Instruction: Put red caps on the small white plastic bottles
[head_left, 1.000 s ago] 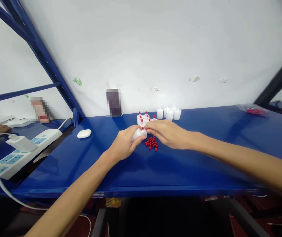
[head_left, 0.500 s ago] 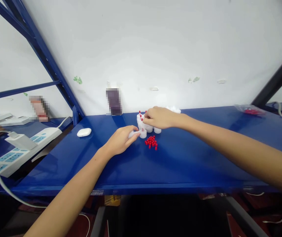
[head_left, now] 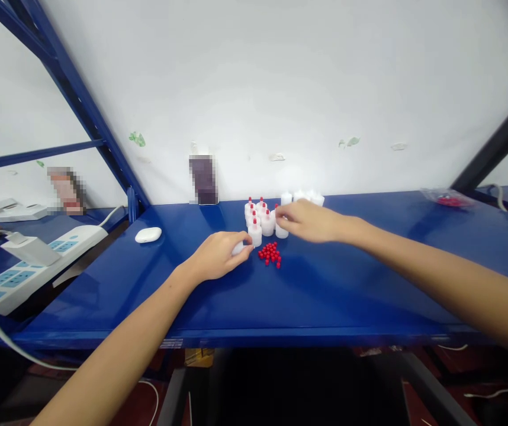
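Observation:
My left hand (head_left: 224, 253) is wrapped around a small white squeeze bottle (head_left: 238, 248), tilted on its side with its narrow tip toward the right. Just beyond it, several white bottles with red caps (head_left: 267, 223) stand upright in close rows. My right hand (head_left: 301, 220) is at the right end of these rows, fingers drawn together over the top of a white bottle (head_left: 282, 232). That bottle's top is hidden, and I cannot make out what the fingertips hold. Loose red caps (head_left: 270, 253) lie in a small pile between my hands, nearer to me.
More white bottles (head_left: 308, 196) stand by the wall behind my right hand. A white earbud case (head_left: 148, 235) lies at left, and a phone-like blurred panel (head_left: 203, 179) leans on the wall. Far right is a clear bag with red pieces (head_left: 449, 200); a power strip (head_left: 36, 266) is at left.
My right hand has moved right, from over the left capped bottles to the right end of the rows, uncovering red caps. My left hand keeps its bottle, shifted slightly toward me.

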The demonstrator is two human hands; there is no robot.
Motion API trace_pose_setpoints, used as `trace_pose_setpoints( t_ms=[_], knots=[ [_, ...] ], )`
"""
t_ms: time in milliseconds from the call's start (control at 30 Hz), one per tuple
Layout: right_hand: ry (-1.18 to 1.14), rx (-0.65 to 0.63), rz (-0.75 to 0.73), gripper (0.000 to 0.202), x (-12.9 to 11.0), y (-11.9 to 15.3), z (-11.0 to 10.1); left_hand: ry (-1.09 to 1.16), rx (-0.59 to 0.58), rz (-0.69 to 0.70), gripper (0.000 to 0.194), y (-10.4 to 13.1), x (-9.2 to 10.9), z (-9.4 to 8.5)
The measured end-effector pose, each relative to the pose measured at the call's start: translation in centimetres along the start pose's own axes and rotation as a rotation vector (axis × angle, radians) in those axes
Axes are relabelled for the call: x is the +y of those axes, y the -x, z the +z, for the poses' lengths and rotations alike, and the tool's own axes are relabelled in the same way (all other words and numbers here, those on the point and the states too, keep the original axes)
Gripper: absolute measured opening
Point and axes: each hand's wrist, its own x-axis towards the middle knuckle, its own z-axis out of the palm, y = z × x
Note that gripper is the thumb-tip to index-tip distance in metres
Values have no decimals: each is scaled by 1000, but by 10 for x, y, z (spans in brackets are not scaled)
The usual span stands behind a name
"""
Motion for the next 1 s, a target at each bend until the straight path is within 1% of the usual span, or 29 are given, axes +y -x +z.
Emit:
trace_pose_setpoints(
  t_ms=[67,167,267,400,733,833,1000],
  knots=[
    [7,-42,-95,23,4,11,12,-11,-36,-1,30,-1,2,1],
    [17,-23,-223,37,6,17,31,-22,-86,-5,32,-1,2,2],
    [-19,-24,-279,47,5,15,46,-2,-108,1,31,-1,0,2],
    [-54,-5,-325,46,6,9,56,11,-113,9,34,0,-1,3],
    [-94,-32,-311,42,2,7,57,51,-152,28,34,-3,10,4],
    [-121,-49,-304,42,0,9,54,53,-158,40,32,-2,13,5],
    [-120,-88,-286,38,-5,15,44,56,-124,36,32,-3,18,9]
  ],
)
